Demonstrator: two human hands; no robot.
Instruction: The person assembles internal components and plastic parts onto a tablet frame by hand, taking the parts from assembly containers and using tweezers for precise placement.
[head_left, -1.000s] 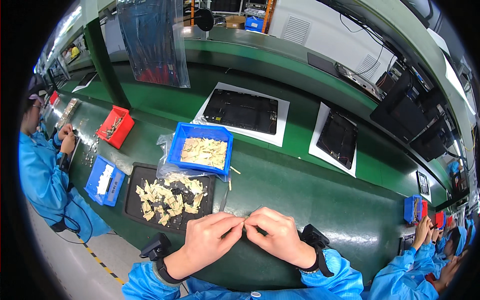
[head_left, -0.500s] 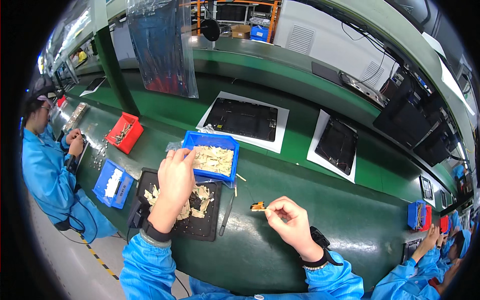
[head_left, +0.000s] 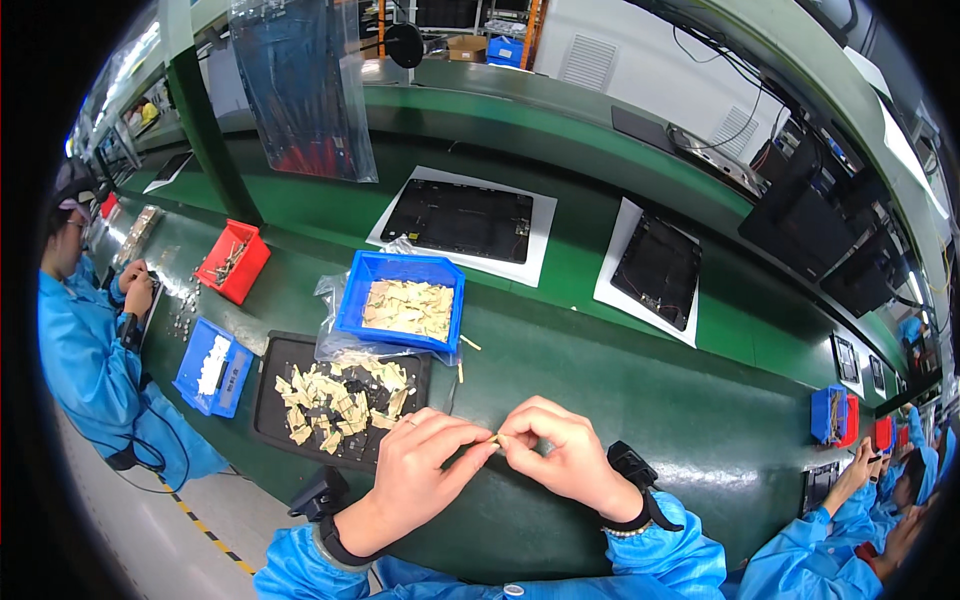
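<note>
My left hand (head_left: 422, 472) and my right hand (head_left: 562, 452) meet tip to tip over the green bench, both closed in a pinch. Between the fingertips shows a sliver of a small cream-coloured strip (head_left: 496, 441), mostly covered by the fingers. Beyond my left hand lies a black tray (head_left: 275, 400) with a loose heap of cream strips and dark bits (head_left: 345, 400). Behind that tray stands a blue bin (head_left: 352, 300) full of similar cream pieces (head_left: 410, 308), on a clear plastic bag (head_left: 330, 300). A slim dark tool (head_left: 452, 393) lies partly hidden behind my left hand.
At left are a red bin (head_left: 262, 262) of small parts and a blue bin (head_left: 232, 385) with white pieces. Black flat panels (head_left: 460, 218) (head_left: 657, 268) rest on white sheets at the back. One co-worker (head_left: 90, 350) sits at left, others (head_left: 850, 530) at right.
My left hand has come from the blue bin down to my right hand, which has shifted slightly left. The small black-and-orange strip seen in my right fingers is now hidden by the fingers.
</note>
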